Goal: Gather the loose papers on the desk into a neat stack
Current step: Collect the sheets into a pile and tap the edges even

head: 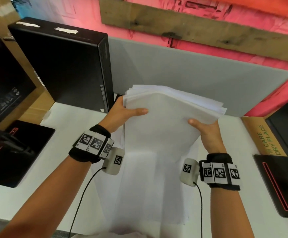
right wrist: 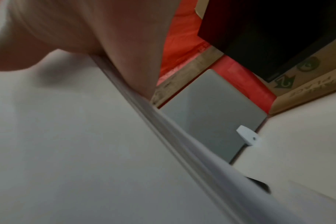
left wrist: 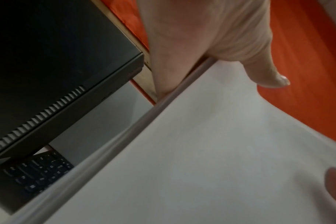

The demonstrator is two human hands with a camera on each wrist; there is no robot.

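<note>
A thick bundle of white papers (head: 165, 121) stands on end over the white desk (head: 65, 169), its top leaning away from me. My left hand (head: 122, 112) grips its left edge, thumb across the front sheet. My right hand (head: 206, 129) grips the right edge the same way, thumb on the front. The upper edges of the sheets fan out unevenly. In the left wrist view the papers (left wrist: 201, 151) fill the lower right under my left hand (left wrist: 211, 37). In the right wrist view the papers (right wrist: 67, 144) lie below my right hand (right wrist: 86, 30). The fingers behind the bundle are hidden.
A black computer case (head: 67, 64) stands at the back left, with a keyboard (left wrist: 38, 172) below it. A grey divider panel (head: 191, 73) runs along the desk's back. Black monitor bases (head: 16, 152) sit at left and right (head: 280, 184). A cardboard box (head: 263, 136) stands at right.
</note>
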